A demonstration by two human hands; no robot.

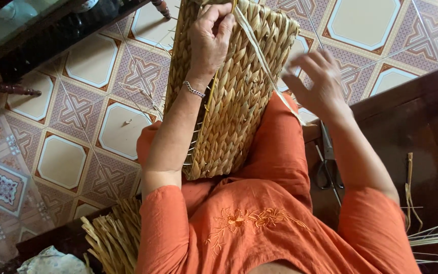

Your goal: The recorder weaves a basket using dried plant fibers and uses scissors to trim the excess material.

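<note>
Two hands worked a woven seagrass basket (234, 91) propped on the lap mid-weave: left hand (210, 38) clamped its top rim, right hand (316, 83) hung open by the loose strand (262, 58), probably needing regrasping and pulling taut.

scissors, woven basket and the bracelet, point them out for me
scissors (328, 170), head view, on the handle loops beside the leg
woven basket (239, 96), head view, on its braided side wall
bracelet (193, 90), head view, on the chain around the left wrist

A tan woven straw basket (234, 96) rests tilted on the lap, loose strand (259, 56) trailing.
</note>
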